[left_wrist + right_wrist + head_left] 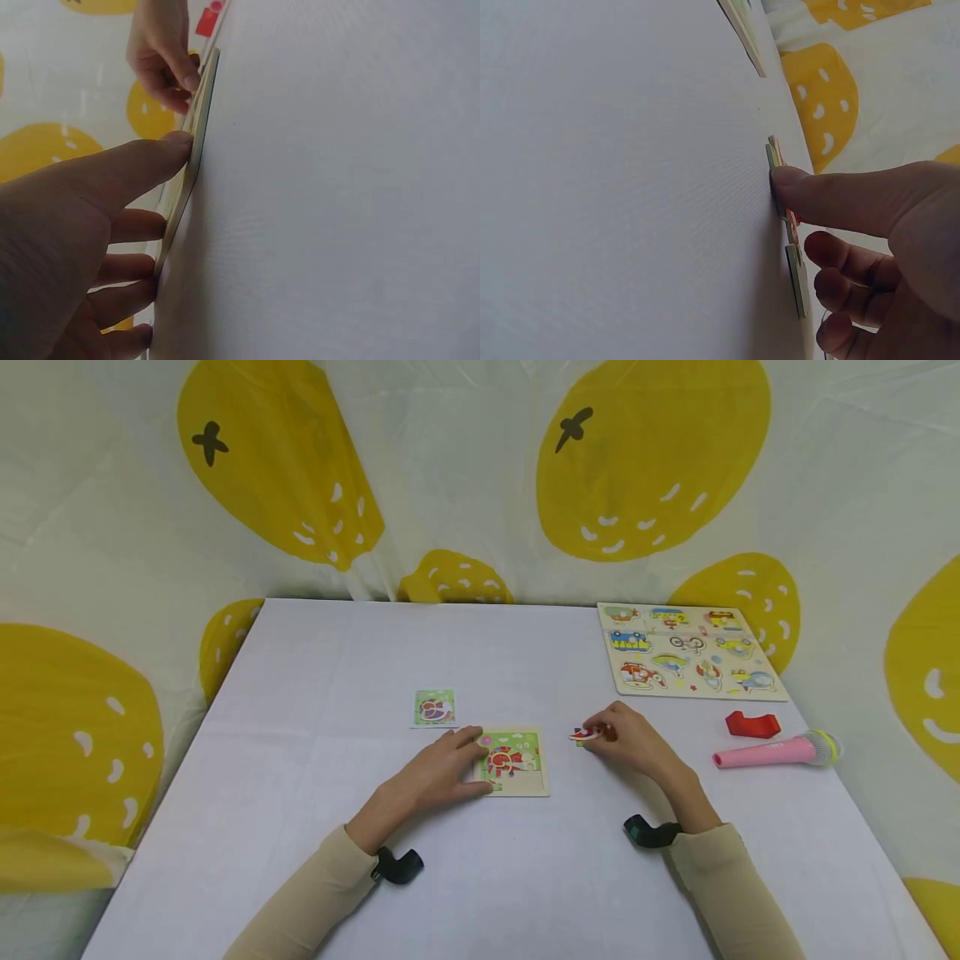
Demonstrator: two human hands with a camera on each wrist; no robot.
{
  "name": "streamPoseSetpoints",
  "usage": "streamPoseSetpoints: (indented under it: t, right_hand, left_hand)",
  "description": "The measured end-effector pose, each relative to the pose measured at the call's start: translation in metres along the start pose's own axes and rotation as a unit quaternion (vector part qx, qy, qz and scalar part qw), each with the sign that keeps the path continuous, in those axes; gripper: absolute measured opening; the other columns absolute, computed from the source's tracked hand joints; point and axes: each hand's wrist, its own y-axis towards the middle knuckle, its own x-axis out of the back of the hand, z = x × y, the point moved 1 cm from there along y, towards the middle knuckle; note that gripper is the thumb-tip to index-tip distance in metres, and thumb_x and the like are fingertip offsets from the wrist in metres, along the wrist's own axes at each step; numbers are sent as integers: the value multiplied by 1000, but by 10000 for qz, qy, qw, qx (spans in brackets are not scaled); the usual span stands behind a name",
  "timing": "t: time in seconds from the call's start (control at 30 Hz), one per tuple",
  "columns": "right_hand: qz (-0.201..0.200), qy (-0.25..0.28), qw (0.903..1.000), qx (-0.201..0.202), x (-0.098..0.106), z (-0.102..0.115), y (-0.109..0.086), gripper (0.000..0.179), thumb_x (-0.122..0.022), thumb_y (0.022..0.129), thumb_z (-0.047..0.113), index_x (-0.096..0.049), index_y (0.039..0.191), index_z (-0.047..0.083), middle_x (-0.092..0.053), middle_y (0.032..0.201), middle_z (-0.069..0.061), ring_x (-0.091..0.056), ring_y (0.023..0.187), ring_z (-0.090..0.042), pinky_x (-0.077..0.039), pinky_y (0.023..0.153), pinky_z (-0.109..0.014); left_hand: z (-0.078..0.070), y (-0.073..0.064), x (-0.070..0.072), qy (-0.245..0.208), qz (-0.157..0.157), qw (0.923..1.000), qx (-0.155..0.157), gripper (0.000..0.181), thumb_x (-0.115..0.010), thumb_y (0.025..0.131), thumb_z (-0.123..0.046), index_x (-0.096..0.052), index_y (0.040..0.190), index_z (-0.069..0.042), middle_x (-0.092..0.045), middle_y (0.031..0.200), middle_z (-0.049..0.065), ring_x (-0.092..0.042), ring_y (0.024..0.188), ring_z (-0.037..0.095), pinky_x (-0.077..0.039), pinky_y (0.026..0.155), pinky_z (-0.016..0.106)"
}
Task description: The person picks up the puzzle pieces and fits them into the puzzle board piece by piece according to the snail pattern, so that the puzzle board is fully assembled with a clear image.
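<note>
A small wooden puzzle board (534, 783) with a green and red picture lies on the table. My left hand (442, 768) rests on its left side, thumb at the near edge and fingers spread along the border; the left wrist view shows the thumb (176, 142) touching the rim. To the right of the board, my right hand (626, 739) pinches a red and white puzzle piece (582, 734) low over the table. In the right wrist view the thumb presses the piece, and another flat piece (797, 281) lies below it. The fingers partly hide these pieces.
A small square picture card (434, 707) lies behind my left hand. At the back right is a larger vehicle puzzle board (690, 652). Nearer on the right are a red curved block (753, 725) and a pink toy microphone (772, 752). A patterned cloth (465, 468) hangs behind the table.
</note>
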Motion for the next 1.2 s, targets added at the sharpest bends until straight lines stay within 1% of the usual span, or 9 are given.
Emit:
streamPoseSetpoints:
  t: [0.2, 0.4, 0.53, 0.67, 0.8, 0.97, 1.1, 1.2]
  right_hand:
    - [-2, 10, 10000, -7, -1, 1, 0, 29, -76, 89, 17, -70, 114, 5, -59, 104, -11, -53, 92, -21, -47, 79, -33]
    - [-17, 143, 9999, -33, 0, 3, 2, 24, -76, 88, 15, -67, 109, 6, -62, 101, -9, -53, 89, -21, -47, 76, -31]
    - [-72, 222, 9997, 36, 1, 5, 0, 15, -70, 92, 13, -66, 106, 8, -65, 95, -6, -55, 85, -19, -47, 74, -28]
    - [-236, 217, 9993, 202, 2, 8, -1, 12, -64, 96, 10, -66, 108, 7, -67, 96, -5, -55, 85, -17, -48, 74, -26]
    - [-360, 344, 9984, 285, 2, 13, -1, 15, -63, 98, 11, -66, 111, 6, -69, 99, -6, -55, 84, -17, -48, 71, -23]
    - [-412, 514, 9973, 314, 0, 23, -2, 17, -65, 97, 14, -67, 111, 6, -69, 97, -6, -55, 82, -17, -47, 69, -21]
    - [-409, 578, 9964, 472, -7, 33, -2, 15, -68, 95, 13, -69, 108, 6, -68, 93, -4, -54, 80, -15, -46, 68, -22]
    - [-309, 662, 9954, 623, -13, 41, -2, 13, -68, 95, 12, -70, 107, 7, -69, 93, -2, -53, 79, -13, -45, 67, -22]
  left_hand:
    - [0, -1, 1, -40, 68, 10000, 2, 67, -75, 83, -56, -63, 133, -13, -44, 156, 9, -44, 142, 32, -38, 117, 44]
    - [-1, -2, 3, -101, 104, 9999, 13, 69, -77, 81, -55, -62, 133, -13, -43, 156, 9, -43, 143, 32, -37, 118, 45]
    - [-1, -2, 3, -121, 99, 9999, 9, 68, -76, 82, -54, -62, 134, -14, -43, 156, 8, -44, 143, 32, -37, 118, 45]
    - [-2, -2, 3, -167, 86, 9998, 24, 67, -76, 82, -53, -61, 134, -13, -42, 157, 9, -43, 143, 32, -37, 118, 45]
    - [-1, -2, 2, -176, 89, 9998, 59, 68, -76, 83, -52, -60, 136, -12, -40, 159, 10, -42, 144, 34, -36, 119, 46]
    - [-2, -2, 1, -184, 149, 9997, 88, 70, -75, 84, -51, -58, 140, -11, -36, 161, 9, -38, 147, 33, -30, 122, 47]
    - [-3, -2, 2, -223, 195, 9995, 66, 72, -74, 86, -50, -56, 142, -10, -34, 162, 9, -37, 148, 34, -29, 122, 49]
    - [-4, -1, 3, -229, 212, 9995, 38, 72, -74, 86, -50, -55, 143, -9, -35, 162, 9, -38, 147, 35, -29, 122, 50]
